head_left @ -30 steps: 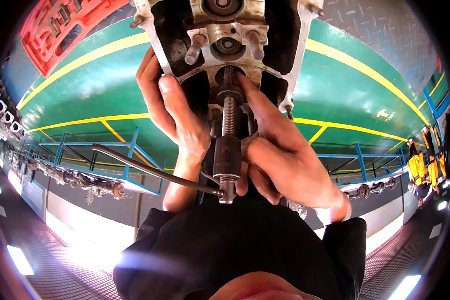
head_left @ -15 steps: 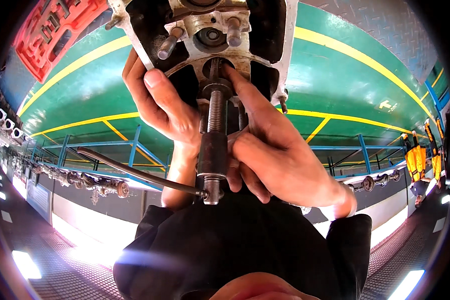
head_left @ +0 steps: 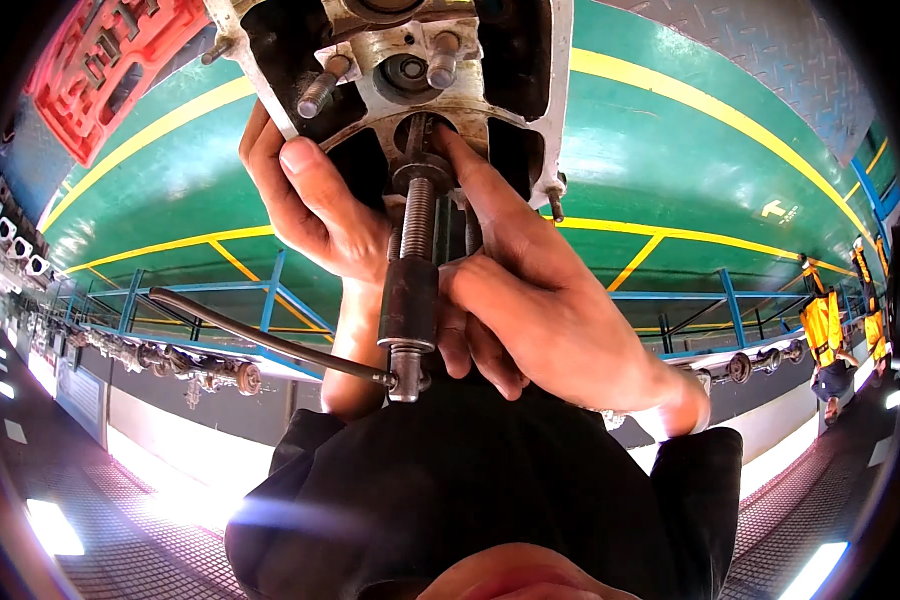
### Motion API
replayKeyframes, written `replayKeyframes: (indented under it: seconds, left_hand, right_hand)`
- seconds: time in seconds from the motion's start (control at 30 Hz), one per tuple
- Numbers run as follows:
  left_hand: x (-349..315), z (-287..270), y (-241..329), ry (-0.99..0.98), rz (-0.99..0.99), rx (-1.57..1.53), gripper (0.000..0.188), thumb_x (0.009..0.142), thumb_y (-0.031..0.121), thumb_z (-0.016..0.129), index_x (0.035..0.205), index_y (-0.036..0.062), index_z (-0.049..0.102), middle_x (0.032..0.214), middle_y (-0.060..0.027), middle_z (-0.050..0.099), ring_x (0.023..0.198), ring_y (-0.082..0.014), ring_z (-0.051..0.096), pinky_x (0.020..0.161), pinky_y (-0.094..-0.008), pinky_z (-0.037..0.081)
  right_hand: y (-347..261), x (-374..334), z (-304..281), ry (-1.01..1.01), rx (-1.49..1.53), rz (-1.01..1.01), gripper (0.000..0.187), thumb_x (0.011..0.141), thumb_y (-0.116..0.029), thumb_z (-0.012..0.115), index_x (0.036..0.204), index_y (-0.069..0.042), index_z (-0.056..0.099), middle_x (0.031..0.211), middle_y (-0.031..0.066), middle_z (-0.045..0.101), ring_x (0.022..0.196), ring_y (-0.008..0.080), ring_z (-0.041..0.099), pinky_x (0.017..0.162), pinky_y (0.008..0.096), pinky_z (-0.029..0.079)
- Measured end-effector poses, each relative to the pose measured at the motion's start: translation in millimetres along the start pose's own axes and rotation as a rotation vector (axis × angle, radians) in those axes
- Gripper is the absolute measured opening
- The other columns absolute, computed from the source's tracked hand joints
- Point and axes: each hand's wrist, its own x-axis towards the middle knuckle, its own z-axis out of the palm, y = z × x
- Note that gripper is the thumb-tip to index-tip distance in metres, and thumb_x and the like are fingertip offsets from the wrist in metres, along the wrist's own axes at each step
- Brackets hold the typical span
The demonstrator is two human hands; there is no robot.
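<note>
A large grey metal casting (head_left: 560,90) with round bores and studs fills the upper middle. A screw puller (head_left: 410,300) with a threaded shaft and dark sleeve has its narrow end in one bore. A thin bar (head_left: 270,335) passes through the puller's other end and points left. My left hand (head_left: 320,205) grips the casting's left edge, thumb in front and other fingers behind. My right hand (head_left: 530,275) is closed against the puller's right side. Its index finger stretches into the bore beside the puller's tip; the fingertip is hidden. The remaining fingers are curled, partly behind the sleeve.
A red moulded tool case (head_left: 95,85) lies at upper left. The green floor (head_left: 660,150) has yellow lines, with a blue railing (head_left: 725,300) beyond. Metal parts (head_left: 200,370) line the far left. People in orange and dark clothes (head_left: 825,325) stand at far right.
The casting, puller and both hands have shifted together slightly left and up in the view. The right index finger stays in the bore, and both grips look the same.
</note>
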Motion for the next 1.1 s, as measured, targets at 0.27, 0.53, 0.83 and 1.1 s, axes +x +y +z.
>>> replayKeyframes:
  seconds: [0.27,0.53,0.83,1.1]
  left_hand:
    - [-2.7,-0.8,-8.8,0.011,0.056,-0.012,0.040,0.110,0.031,0.046,0.121,-0.0055,0.060,0.131,-0.0154,0.058,0.111,-0.0206,0.058,0.097,-0.0341,0.046]
    - [10.4,-22.9,-0.8,-0.060,0.223,0.231,0.033,0.109,0.016,0.043,0.123,-0.0069,0.062,0.137,-0.0226,0.060,0.124,-0.0313,0.058,0.111,-0.0431,0.039]
    - [-10.6,-84.9,21.4,0.313,0.113,0.347,0.033,0.108,0.010,0.042,0.125,-0.0096,0.062,0.124,-0.0195,0.066,0.114,-0.0288,0.063,0.107,-0.0417,0.046]
    - [-42.9,-93.1,120.4,0.565,0.722,0.290,0.027,0.097,0.011,0.047,0.109,-0.0088,0.061,0.102,-0.0214,0.064,0.092,-0.0317,0.064,0.086,-0.0411,0.056]
  right_hand:
    - [1.2,1.6,-1.7,0.033,0.001,-0.012,0.072,0.099,-0.003,0.044,0.164,-0.006,0.013,0.072,0.0099,0.064,0.051,0.0119,0.055,0.042,0.0238,0.041]
    - [-13.8,-41.0,-5.2,0.280,-0.318,-0.407,0.055,0.097,-0.002,0.053,0.151,-0.002,0.044,0.070,0.0025,0.061,0.066,0.0077,0.059,0.064,0.0218,0.047]
    - [-187.9,32.6,-168.5,1.275,-1.471,-1.255,0.029,0.100,-0.029,0.062,0.101,-0.001,0.068,0.084,0.0180,0.071,0.079,0.0361,0.069,0.075,0.0421,0.055]
    - [-349.2,56.5,-244.0,1.486,-1.161,-1.118,0.061,0.093,-0.031,0.066,0.140,0.004,0.049,0.128,0.0316,0.059,0.116,0.0496,0.058,0.101,0.0508,0.049]
